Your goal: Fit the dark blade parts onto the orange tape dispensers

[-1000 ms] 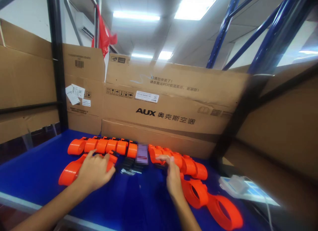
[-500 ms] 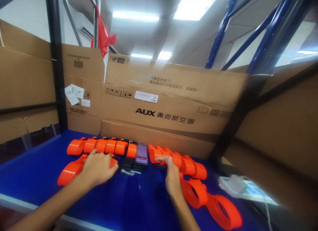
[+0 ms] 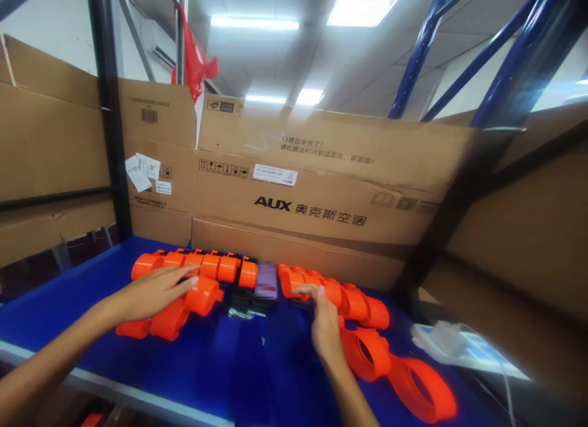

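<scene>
My left hand (image 3: pixel 158 291) lies over the front-left orange plastic rings (image 3: pixel 169 321), fingers stretched out. Its thumb and fingertips touch or hover just above a tilted orange ring (image 3: pixel 202 297); I cannot tell which. My right hand (image 3: pixel 325 323) is at the right-hand row of orange rings (image 3: pixel 353 303), thumb raised and index finger stretched left across the nearest ring. Its other fingers are mostly hidden, and no held object shows. Between the hands lie small black pieces (image 3: pixel 248 302) with a shiny clear wrapper, beside a phone-like rectangle (image 3: pixel 266 281) with a blurred screen.
More orange rings (image 3: pixel 210 266) with black parts line the back left. Two large orange loops (image 3: pixel 420 387) lie at front right. A cardboard wall (image 3: pixel 316 237) stands behind the blue tabletop (image 3: pixel 220 366). White items with a cable (image 3: pixel 459 347) sit at right beside a dark post.
My left hand has moved left and flattened, uncovering a tilted ring; the front-left rings have shifted. My right hand has kept its place at its row. The view has shifted slightly.
</scene>
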Available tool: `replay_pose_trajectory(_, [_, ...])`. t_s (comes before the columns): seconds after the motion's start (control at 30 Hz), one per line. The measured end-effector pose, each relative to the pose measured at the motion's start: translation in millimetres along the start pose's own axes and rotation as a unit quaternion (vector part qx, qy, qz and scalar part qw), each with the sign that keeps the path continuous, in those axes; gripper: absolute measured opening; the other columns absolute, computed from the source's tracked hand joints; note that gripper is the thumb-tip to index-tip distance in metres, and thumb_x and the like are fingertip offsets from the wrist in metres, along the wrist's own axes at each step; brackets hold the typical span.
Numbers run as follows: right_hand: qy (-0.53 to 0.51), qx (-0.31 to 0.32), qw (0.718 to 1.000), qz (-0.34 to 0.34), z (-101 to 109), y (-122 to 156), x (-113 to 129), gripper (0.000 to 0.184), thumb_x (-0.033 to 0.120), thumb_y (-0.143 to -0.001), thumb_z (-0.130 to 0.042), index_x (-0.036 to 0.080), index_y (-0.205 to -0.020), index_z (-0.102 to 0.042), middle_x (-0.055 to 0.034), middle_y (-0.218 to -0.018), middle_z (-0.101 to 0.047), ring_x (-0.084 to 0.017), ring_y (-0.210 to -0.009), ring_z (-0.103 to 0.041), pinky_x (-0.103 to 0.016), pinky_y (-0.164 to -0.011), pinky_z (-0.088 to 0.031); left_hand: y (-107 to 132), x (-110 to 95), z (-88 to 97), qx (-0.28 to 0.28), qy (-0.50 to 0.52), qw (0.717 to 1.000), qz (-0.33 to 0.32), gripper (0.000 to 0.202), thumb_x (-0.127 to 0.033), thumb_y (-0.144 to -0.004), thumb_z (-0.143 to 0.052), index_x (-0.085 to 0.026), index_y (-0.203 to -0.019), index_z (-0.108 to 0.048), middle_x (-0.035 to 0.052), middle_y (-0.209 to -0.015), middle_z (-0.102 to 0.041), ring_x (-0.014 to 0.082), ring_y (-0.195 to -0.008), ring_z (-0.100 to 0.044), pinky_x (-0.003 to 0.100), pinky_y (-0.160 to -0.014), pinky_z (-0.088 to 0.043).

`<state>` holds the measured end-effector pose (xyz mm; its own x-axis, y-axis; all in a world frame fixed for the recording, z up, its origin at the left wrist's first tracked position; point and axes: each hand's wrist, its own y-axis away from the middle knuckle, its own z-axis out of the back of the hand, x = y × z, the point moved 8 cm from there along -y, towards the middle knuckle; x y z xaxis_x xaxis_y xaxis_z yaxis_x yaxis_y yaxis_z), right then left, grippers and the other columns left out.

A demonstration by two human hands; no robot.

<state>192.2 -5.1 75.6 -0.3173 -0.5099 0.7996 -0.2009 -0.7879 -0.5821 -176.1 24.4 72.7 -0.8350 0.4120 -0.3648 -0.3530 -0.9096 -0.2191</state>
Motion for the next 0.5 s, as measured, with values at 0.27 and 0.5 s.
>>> replay_pose_trajectory(0.27, [0.001,-0.007,1.000,0.009,-0.8,1.0,0.0,0.061,0.067,-0.095,-0.033,0.023,-0.094,-0.076,-0.0080,-0.096,-0.075,-0.029,-0.099,-0.064,-0.042,-0.097,-0.045,34.4,28.4,-21.9,0.049,-0.021,0.993,-0.105,0.086,-0.049,-0.071,-0.074,-0.036,-0.149,-0.039,0.0060,-0.149,-0.049,0.0373,-0.138,-0.041,0.051,-0.113,-0.031])
replay_pose_trajectory(0.5, [0.000,-0.012,1.000,-0.005,0.4,0.9,-0.6,0.060,0.066,-0.095,-0.035,0.021,-0.094,-0.075,-0.0089,-0.099,-0.074,-0.029,-0.100,-0.064,-0.040,-0.096,-0.045,32.3,11.8,-19.4,-0.006,-0.059,0.992,-0.115,0.091,-0.038,-0.068,-0.072,-0.032,-0.151,-0.037,0.0075,-0.144,-0.055,0.0373,-0.128,-0.051,0.046,-0.107,-0.039])
